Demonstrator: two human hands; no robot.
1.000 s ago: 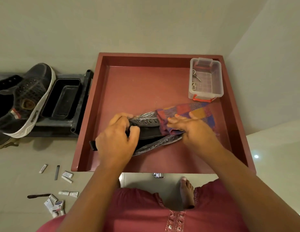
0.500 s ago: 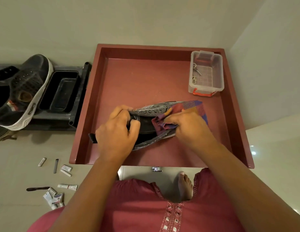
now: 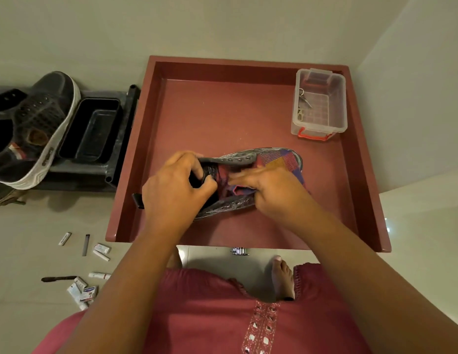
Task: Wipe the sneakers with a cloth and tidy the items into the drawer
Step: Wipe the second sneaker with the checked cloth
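Note:
A grey sneaker (image 3: 238,159) lies on its side in the open red drawer (image 3: 217,116). My left hand (image 3: 175,190) grips the sneaker at its collar and tongue. My right hand (image 3: 271,191) presses a checked purple and orange cloth (image 3: 281,162) against the sneaker's upper, fingers stretched toward the left hand. The cloth covers the toe end. A second dark sneaker with a white sole (image 3: 41,129) rests on a black rack at the left.
A clear plastic box with a red latch (image 3: 320,123) holding keys stands in the drawer's back right corner. A black tray (image 3: 91,131) sits on the rack. Several small tubes and boxes (image 3: 83,292) and a dark knife (image 3: 58,279) lie on the floor at the lower left.
My right hand slid the cloth leftward along the sneaker toward my left hand, bunching it. The left hand kept its grip on the collar.

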